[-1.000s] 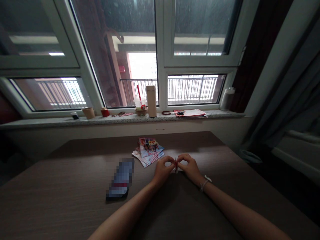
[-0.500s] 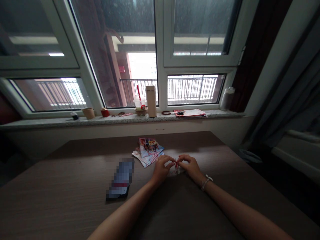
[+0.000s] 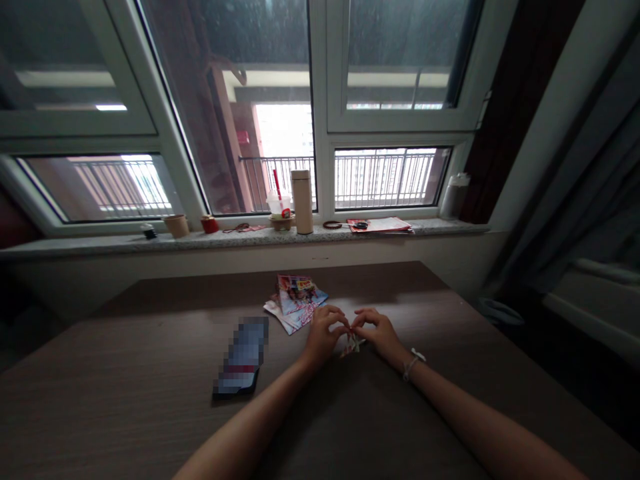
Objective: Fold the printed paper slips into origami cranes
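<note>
My left hand (image 3: 323,335) and my right hand (image 3: 381,333) meet over the dark wooden table (image 3: 150,413), fingertips pinched together on a small folded piece of printed paper (image 3: 353,345). The paper shows red and white and hangs just below the fingers, close to the tabletop. A white bracelet sits on my right wrist. Just left of my left hand lies a small stack of colourful printed paper sheets (image 3: 296,303).
A phone (image 3: 242,357) lies on the table to the left. The stone windowsill (image 3: 100,243) behind holds a tall beige flask (image 3: 303,202), a plastic cup with a red straw (image 3: 278,203), small cups, scissors (image 3: 359,225) and papers. A curtain hangs at the right.
Both hands have drawn slightly nearer and lower. The folded paper, held upright between the fingertips a second ago, now sits lower beneath them.
</note>
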The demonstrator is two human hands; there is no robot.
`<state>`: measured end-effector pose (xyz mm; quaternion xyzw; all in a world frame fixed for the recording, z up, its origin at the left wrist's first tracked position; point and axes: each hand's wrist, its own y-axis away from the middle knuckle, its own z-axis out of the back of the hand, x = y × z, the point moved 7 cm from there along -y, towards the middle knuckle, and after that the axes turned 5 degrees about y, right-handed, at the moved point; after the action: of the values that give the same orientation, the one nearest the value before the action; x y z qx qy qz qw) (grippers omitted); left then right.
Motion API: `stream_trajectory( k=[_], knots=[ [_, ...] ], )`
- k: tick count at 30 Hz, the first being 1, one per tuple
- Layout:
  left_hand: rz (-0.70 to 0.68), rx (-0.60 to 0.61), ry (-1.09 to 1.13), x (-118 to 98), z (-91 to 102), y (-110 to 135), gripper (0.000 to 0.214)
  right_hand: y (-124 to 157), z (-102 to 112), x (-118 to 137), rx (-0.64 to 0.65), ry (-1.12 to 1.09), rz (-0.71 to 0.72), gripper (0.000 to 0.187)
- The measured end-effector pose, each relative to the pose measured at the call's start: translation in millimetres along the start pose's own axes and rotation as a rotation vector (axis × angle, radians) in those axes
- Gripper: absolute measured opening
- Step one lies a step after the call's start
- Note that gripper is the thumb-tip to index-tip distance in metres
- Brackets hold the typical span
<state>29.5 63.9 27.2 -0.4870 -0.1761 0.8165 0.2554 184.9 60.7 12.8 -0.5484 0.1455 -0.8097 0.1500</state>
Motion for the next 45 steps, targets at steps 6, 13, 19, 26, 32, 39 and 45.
stream_trajectory(
  k=[6, 13, 19, 26, 32, 39, 45],
  knots=[
    [0.055, -0.011, 0.004, 5, 1.6, 0, 0.008, -1, 2, -1, 0.02, -0.004, 0.005, 0.015],
    [0.087, -0.024, 0.049, 11, 2.5, 0, 0.005, -3, 3, 2, 0.067, 0.023, 0.059, 0.01],
    [0.092, -0.039, 0.087, 15, 3.3, 0, 0.006, -4, 2, 5, 0.089, 0.021, 0.1, 0.011],
    [0.074, -0.016, 0.112, 17, 2.8, -1, 0.007, -4, 4, 2, 0.081, 0.028, 0.125, 0.014],
    [0.067, 0.028, 0.088, 14, 2.3, -1, 0.006, -3, 2, 6, 0.121, 0.035, 0.137, 0.015],
    [0.047, 0.097, 0.034, 8, -5.0, 2, 0.005, 0, -3, 14, 0.205, 0.076, 0.168, 0.011],
    [0.043, 0.048, 0.03, 6, -4.8, 3, 0.003, 1, -2, 14, 0.142, 0.13, 0.19, 0.008]
  ],
)
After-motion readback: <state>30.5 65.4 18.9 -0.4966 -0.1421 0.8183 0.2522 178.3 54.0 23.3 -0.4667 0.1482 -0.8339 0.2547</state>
